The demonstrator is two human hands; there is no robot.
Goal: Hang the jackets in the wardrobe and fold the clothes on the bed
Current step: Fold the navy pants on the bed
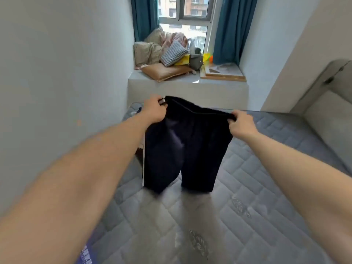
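A pair of dark navy shorts (182,145) with a white side stripe hangs in the air over the bed, waistband up and both legs dangling. My left hand (153,109) grips the left end of the waistband. My right hand (241,123) pinches the right end. The leg hems blur just above the grey quilted mattress (238,216). No wardrobe or jacket is in view.
A white wall runs along the left of the bed. Beyond the bed a window ledge (179,83) holds pillows, bedding and toys between teal curtains. A padded headboard (327,103) stands at the right. A bit of blue cloth (85,254) shows at the bottom left.
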